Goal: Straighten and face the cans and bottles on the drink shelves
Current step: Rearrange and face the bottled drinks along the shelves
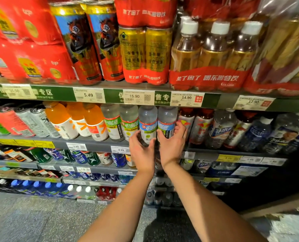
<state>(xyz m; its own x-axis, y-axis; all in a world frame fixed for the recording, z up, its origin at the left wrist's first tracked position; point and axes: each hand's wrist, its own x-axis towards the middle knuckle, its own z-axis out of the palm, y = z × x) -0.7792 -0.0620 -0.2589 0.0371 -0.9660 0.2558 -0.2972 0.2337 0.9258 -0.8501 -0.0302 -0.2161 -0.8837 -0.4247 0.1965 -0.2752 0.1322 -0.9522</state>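
Two clear bottles with blue labels stand side by side on the second shelf. My left hand [141, 151] grips the base of the left blue-label bottle [147, 123]. My right hand [171, 145] grips the base of the right blue-label bottle [167, 122], its fingers wrapped round the bottle's right side. To their left stand two green-label bottles [120, 124] and several orange drink bottles [75, 119]. To their right stand red-capped bottles [197, 128]. Both bottles look upright with labels facing out.
The top shelf holds red multipacks [23, 41], tall cans [87, 46], gold cans [145, 51] and shrink-wrapped amber bottles [213, 53]. Price tags line the shelf edge [134, 96]. Lower shelves carry more bottles [86, 158]. Speckled floor [40, 220] lies below.
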